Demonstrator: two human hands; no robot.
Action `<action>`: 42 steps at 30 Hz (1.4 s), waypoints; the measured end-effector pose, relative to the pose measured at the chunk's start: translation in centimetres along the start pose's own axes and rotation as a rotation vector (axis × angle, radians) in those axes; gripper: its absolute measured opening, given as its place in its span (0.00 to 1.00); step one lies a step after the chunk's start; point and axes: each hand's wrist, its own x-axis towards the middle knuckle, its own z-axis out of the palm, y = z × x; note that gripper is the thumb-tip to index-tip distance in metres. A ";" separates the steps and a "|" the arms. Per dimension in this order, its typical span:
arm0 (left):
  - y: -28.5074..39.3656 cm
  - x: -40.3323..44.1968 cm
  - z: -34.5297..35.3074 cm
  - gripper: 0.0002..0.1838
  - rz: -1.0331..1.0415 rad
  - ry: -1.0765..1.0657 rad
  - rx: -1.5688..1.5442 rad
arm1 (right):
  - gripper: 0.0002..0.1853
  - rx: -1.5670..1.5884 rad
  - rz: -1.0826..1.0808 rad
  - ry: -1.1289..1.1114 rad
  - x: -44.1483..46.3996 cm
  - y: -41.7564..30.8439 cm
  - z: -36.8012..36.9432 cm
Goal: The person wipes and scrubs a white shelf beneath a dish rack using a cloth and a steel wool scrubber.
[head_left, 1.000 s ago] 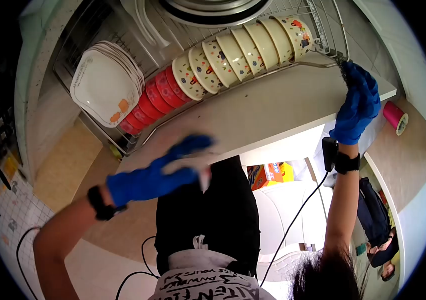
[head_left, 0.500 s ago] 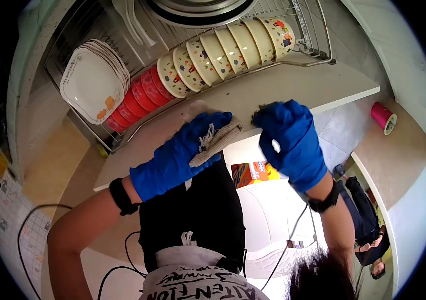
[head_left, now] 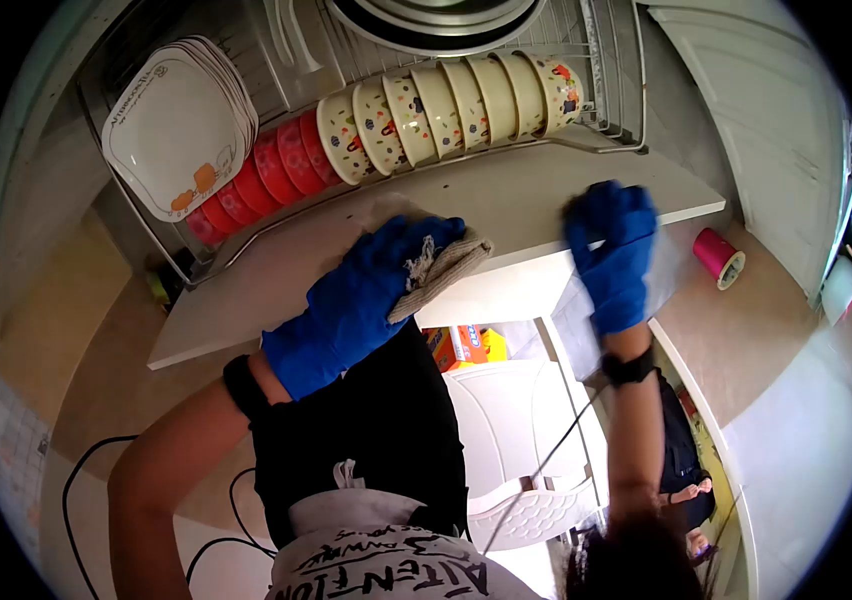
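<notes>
The left gloved hand (head_left: 371,280) is folding closed around a ribbed beige cloth (head_left: 444,278) over the shelf board's front edge (head_left: 191,347). The right gloved hand (head_left: 621,265) is curling, now nearer the right corner, leaving the cloth to the left; its hold is too blurred to tell. Patterned bowls (head_left: 446,110) are nesting behind.

A gap stretches over the worktop (head_left: 521,205) between the left hand (head_left: 371,280) and the right hand (head_left: 614,240), leaving room to pass (a cloth (head_left: 443,278) juts into it from the left). Behind, cream bowls (head_left: 444,110) and red bowls (head_left: 276,165) form a wall along the rack (head_left: 642,100), and upright plates (head_left: 181,130) block its left end. Rightward, a way runs past the right hand to the worktop's corner, a pink spool (head_left: 718,258) beyond.
</notes>
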 end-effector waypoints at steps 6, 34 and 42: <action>-0.4 -0.2 0.4 0.23 0.040 0.047 0.034 | 0.12 -0.007 -0.129 0.071 -0.2 -1.5 1.7; -1.6 -0.5 1.1 0.27 -0.046 -0.029 0.037 | 0.08 0.102 -0.096 0.023 0.4 -5.0 3.0; -1.4 -0.4 1.2 0.26 0.033 0.088 0.144 | 0.04 0.002 -0.133 -0.090 1.0 -5.3 3.4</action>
